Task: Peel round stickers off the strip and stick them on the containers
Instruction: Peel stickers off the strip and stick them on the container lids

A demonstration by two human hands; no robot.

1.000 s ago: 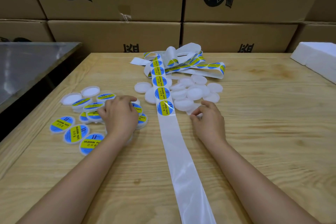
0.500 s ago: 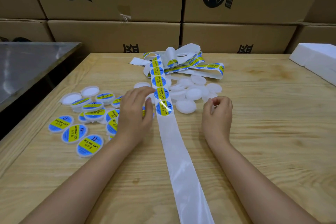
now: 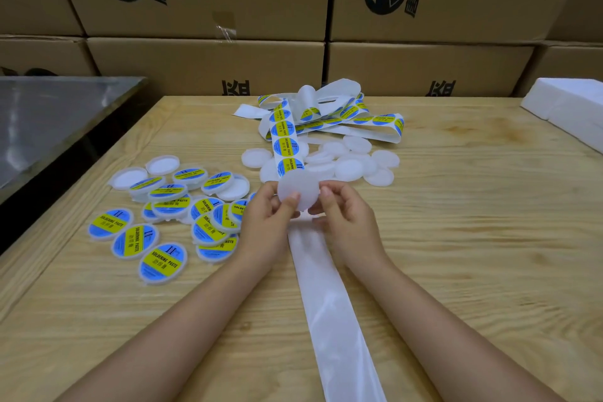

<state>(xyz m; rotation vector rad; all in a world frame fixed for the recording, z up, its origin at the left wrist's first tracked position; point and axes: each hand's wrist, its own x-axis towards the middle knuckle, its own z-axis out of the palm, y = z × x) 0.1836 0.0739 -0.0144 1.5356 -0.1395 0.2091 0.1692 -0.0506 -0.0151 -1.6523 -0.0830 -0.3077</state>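
Observation:
A bare white round container (image 3: 298,193) is held up over the table between both hands. My left hand (image 3: 266,225) pinches its left and lower edge, my right hand (image 3: 346,222) pinches its right edge. Under them runs the white backing strip (image 3: 329,297), empty near me. Blue-and-yellow round stickers (image 3: 288,147) sit on the strip's far part, which ends in a tangled coil (image 3: 329,114). Several plain white containers (image 3: 350,163) lie at centre right. Several labelled containers (image 3: 163,258) lie in a pile on the left.
The wooden table (image 3: 473,254) has a raised left edge (image 3: 65,222). A metal surface (image 3: 49,121) stands lower at the left. Stacked cardboard boxes (image 3: 208,65) form a wall behind the table. White foam blocks (image 3: 574,111) lie at the far right.
My left hand left the labelled pile and came to the middle. My right hand picked a plain container from the heap and raised it; both hands now hold it above the strip.

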